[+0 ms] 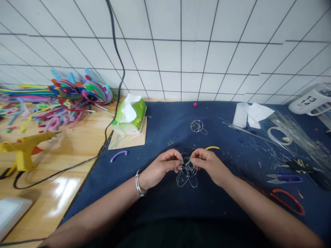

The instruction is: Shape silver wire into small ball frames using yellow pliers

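A wire frame (188, 171) with several thin looped petals hangs between my two hands, above the dark blue cloth. My left hand (165, 165), a silver bangle at its wrist, pinches the frame's left side between thumb and fingers. On the opposite side, my right hand (208, 163) pinches the wire with thumb and forefinger. Exactly which strands lie between the fingertips is too fine to make out. Just behind the right hand lies a yellow curved handle (212, 148), partly hidden. Farther back rests a round wire piece (197, 126) with a small loop.
A green tissue pack (131, 112) and a purple curved piece (119, 155) lie to the left. Beyond are a yellow glue gun (26, 148) and its black cord (120, 79). At right are purple snips (286, 178), pliers (301, 167), a red handle (288, 199) and loose wires (302, 134).
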A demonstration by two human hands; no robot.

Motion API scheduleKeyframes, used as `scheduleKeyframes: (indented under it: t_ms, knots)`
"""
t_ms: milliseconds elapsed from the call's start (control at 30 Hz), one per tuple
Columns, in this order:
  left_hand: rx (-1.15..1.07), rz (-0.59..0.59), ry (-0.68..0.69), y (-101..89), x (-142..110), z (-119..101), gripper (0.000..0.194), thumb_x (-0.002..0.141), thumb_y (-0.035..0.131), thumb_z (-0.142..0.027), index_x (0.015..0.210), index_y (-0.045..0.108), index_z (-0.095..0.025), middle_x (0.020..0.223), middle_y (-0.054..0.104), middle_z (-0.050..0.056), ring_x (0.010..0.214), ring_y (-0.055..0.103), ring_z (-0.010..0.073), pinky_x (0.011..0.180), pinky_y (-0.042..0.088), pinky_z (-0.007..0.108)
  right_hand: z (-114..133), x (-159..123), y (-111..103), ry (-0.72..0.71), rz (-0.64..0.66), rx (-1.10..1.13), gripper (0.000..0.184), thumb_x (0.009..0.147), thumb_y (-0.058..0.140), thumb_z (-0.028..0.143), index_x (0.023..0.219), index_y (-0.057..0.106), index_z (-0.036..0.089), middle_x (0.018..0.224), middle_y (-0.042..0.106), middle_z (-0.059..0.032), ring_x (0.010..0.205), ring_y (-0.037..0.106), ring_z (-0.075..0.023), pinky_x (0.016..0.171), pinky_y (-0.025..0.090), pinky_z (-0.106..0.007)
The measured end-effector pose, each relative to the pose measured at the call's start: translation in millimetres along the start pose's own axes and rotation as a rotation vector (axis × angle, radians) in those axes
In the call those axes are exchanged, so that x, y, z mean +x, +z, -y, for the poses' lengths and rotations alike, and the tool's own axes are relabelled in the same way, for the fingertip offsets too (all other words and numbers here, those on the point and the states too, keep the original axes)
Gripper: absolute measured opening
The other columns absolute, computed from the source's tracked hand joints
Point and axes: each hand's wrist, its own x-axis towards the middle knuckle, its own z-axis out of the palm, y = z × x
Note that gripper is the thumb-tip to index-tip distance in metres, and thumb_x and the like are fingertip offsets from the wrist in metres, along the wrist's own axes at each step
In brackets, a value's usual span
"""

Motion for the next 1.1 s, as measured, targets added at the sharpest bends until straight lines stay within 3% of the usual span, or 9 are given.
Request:
scheduleKeyframes:
  t_ms: [167, 500, 833, 1100]
  knots:
    - [-0.022, 0.007, -0.004, -1.7, 0.1, 0.4, 0.013, 0.075, 0.052, -0.009, 0.086, 0.056, -0.014, 0.080, 0.057, 0.004, 0.070, 0.052, 0.0118, 0.064, 0.041, 0.024, -1.5, -1.4, -1.7, 0.035, -0.009, 0.046, 0.010, 0.075, 0.055, 0.027, 0.079, 0.052, 0.018, 0.066, 0.050, 0.0034, 0.062, 0.046, -0.0093, 0.059, 0.037, -0.024]
    - [0.007, 0.072, -0.008, -0.5, 1.1, 5.2, 0.013, 0.074, 0.062, -0.016, 0.085, 0.057, -0.013, 0.073, 0.054, 0.001, 0.063, 0.047, 0.0093, 0.061, 0.039, 0.024, -4.2, -0.9, 3.1, 0.017, -0.061, 0.071, 0.012, 0.074, 0.056, 0.027, 0.081, 0.052, 0.019, 0.067, 0.051, 0.0038, 0.062, 0.049, -0.0090, 0.059, 0.039, -0.024]
    - [-0.121, 0.103, -0.106, 5.9, 0.5, 9.1, 0.021, 0.067, 0.070, -0.018, 0.085, 0.059, -0.012, 0.070, 0.050, 0.000, 0.059, 0.043, 0.0070, 0.055, 0.036, 0.020, -8.9, -5.8, 13.7, -0.080, -0.241, -0.133, 0.004, 0.075, 0.051, 0.023, 0.075, 0.047, 0.021, 0.060, 0.043, 0.0054, 0.051, 0.043, -0.0087, 0.048, 0.037, -0.022]
    - [-0.035, -0.018, 0.021, 15.3, -2.8, 16.9, 0.018, 0.070, 0.068, -0.019, 0.080, 0.055, -0.013, 0.068, 0.047, -0.002, 0.057, 0.041, 0.0059, 0.053, 0.034, 0.019, -8.9, -7.8, 25.1, -0.154, -0.321, -0.284, 0.002, 0.076, 0.046, 0.020, 0.075, 0.045, 0.022, 0.062, 0.044, 0.0046, 0.054, 0.041, -0.0096, 0.051, 0.036, -0.023]
